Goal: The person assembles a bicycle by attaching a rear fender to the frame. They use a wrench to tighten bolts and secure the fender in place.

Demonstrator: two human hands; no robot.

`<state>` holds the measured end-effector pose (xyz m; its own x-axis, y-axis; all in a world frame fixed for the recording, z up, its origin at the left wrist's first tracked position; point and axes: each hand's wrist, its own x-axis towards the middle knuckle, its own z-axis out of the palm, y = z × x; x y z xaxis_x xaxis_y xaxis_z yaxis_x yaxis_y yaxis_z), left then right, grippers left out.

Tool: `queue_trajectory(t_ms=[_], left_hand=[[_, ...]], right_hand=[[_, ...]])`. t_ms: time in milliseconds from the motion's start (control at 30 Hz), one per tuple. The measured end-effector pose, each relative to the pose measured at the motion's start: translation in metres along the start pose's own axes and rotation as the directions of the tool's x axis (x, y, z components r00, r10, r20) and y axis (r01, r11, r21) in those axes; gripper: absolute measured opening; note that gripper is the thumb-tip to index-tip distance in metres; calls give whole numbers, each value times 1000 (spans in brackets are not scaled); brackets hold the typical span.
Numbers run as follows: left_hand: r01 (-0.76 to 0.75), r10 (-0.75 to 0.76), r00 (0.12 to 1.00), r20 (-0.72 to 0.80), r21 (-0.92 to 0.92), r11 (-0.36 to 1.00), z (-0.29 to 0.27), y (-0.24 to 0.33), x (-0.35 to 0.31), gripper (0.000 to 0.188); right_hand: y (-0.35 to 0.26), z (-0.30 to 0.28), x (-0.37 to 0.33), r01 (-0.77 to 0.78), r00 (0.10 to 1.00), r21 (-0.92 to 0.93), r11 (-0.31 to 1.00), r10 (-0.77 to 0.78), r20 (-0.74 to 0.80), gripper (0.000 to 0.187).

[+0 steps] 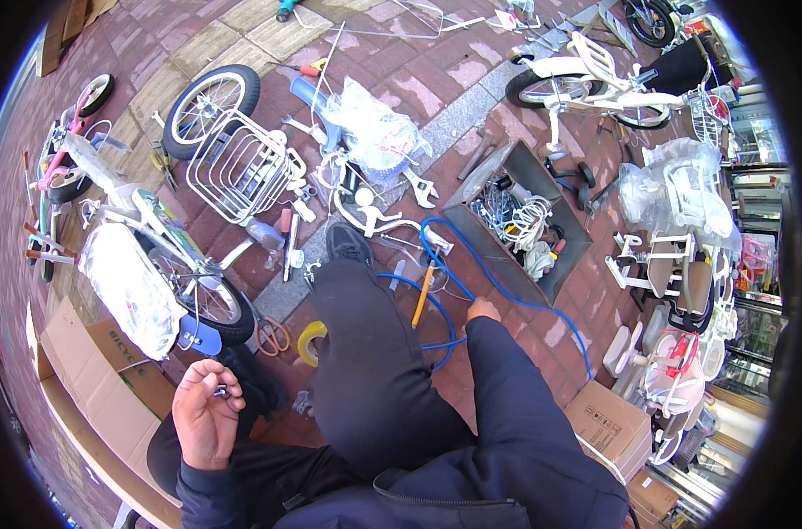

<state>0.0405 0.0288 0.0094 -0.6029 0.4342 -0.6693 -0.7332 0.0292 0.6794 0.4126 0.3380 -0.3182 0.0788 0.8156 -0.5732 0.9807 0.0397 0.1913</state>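
My left hand point(208, 420): pinching small metal part point(220, 390), shape unclear; my right hand point(483, 309): part-hidden, grip I cannot tell; below both, brick paving point(535, 339)

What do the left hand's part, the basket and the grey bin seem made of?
Part in the left hand: probably shiny metal, from its glint. Basket: likely metal wire, white coating, thin bars. Grey bin: dull, possibly sheet metal, from its thin walls.
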Motion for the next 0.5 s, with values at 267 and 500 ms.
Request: queue_trajectory(t_ms=[267,500], left_hand=[[-22,27,997,68,-77,997,0,3,-11,12],[-41,51,992,115,-90,995,0,4,-19,21]], right_hand=[[110,53,49,24,953,-423,906,106,282,41],[7,-11,10,268,939,-314,911,-174,297,49]])
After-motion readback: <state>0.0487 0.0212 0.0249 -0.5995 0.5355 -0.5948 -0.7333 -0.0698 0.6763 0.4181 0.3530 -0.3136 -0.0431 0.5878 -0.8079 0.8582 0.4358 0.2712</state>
